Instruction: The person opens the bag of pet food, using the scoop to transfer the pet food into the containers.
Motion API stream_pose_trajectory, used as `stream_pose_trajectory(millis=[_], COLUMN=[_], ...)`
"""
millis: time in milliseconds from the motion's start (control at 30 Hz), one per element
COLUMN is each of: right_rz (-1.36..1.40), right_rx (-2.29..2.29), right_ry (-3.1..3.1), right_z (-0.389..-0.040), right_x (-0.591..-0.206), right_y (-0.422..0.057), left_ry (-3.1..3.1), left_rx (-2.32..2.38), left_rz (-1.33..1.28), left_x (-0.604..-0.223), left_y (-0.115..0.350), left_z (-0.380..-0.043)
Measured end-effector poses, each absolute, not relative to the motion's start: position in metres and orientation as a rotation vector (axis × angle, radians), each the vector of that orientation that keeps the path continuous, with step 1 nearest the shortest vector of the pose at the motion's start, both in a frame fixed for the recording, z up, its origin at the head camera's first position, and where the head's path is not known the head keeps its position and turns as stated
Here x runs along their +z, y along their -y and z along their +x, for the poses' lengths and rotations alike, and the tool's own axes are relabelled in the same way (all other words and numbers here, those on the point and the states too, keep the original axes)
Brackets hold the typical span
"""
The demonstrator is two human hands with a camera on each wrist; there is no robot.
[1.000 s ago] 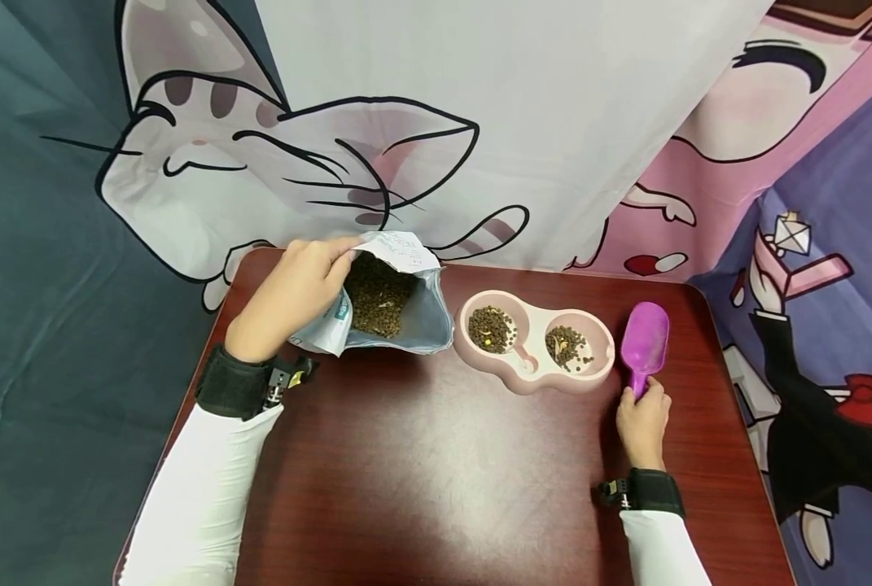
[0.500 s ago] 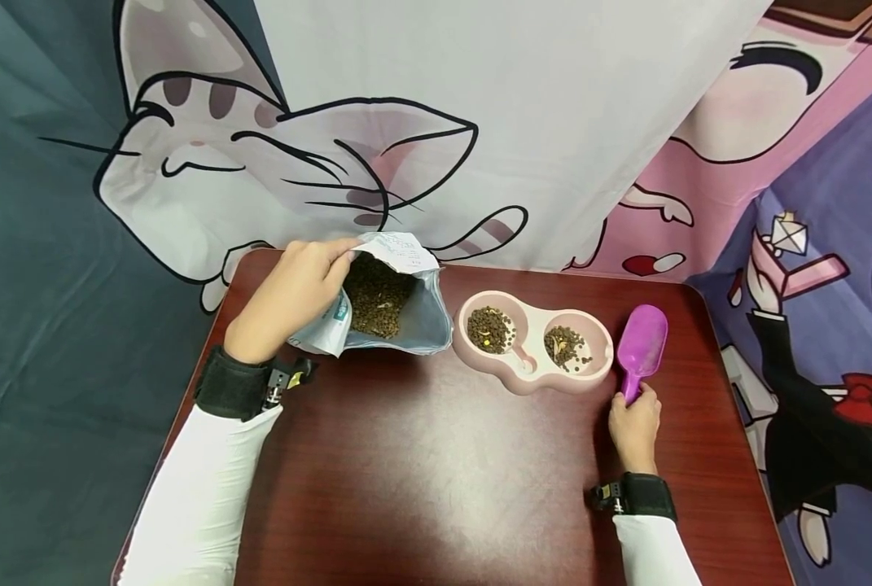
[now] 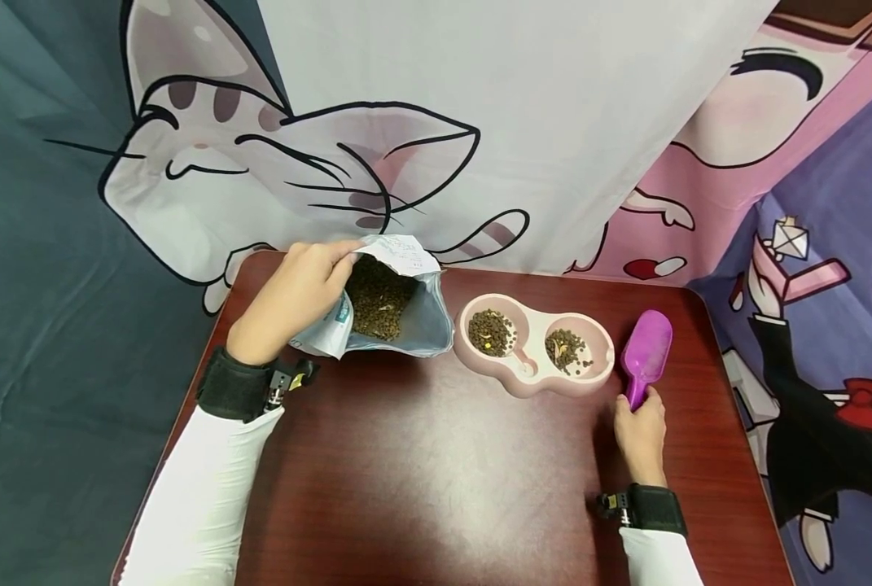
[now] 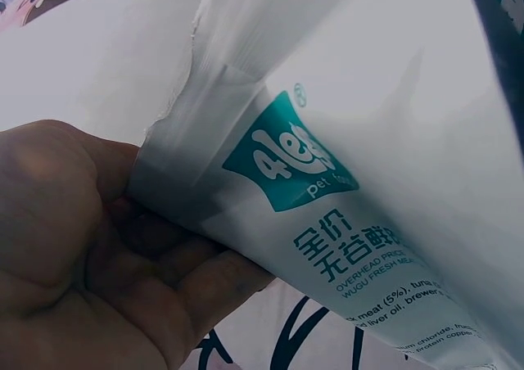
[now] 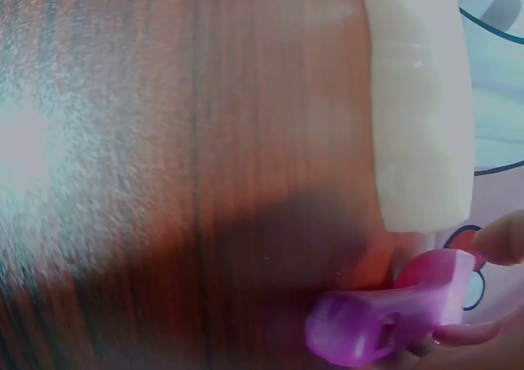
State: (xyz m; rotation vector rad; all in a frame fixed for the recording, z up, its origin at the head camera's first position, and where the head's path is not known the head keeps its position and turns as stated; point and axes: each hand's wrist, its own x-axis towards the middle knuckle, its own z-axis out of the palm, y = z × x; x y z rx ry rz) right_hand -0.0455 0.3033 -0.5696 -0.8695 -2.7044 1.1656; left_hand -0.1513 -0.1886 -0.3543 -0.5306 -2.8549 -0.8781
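At the table's back left, my left hand [image 3: 300,297] pinches the upper rim of an open pet food bag [image 3: 430,313], which holds brown kibble [image 3: 377,309]. The left wrist view shows thumb and fingers on the white bag's [image 4: 393,173] edge. My right hand [image 3: 642,431] grips the handle of a purple scoop [image 3: 648,346] on the table's right side. No kibble shows in the scoop. In the right wrist view the scoop [image 5: 344,329] lies between thumb and fingers, partly out of frame. A pale pink double pet bowl [image 3: 521,389] with kibble in both hollows sits between bag and scoop.
The dark red wooden table [image 3: 436,480] ends at a wall hung with a cartoon cat curtain [image 3: 553,146]. The bag stands close to that back edge. The bowl is just right of the bag, nearly touching it.
My right hand has drawn slightly back toward me with the scoop, whose blade now leans a little to the right. The left hand and the bag have stayed put.
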Motion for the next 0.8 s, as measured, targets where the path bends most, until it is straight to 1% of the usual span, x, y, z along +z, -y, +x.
stream_pose_trajectory(millis=[500,800], right_rz=[-0.813,-0.654], right_rx=[1.19,1.251], right_ry=[2.674,2.622], right_z=[-0.04,-0.053], right_x=[-0.544,-0.516], right_y=[-0.303,-0.289], left_ry=[2.864,2.847], left_rx=[-0.882,-0.887], left_rz=[-0.526,-0.531], left_x=[-0.353,-0.352], left_y=[0.188,0.188], left_z=[-0.15,-0.149])
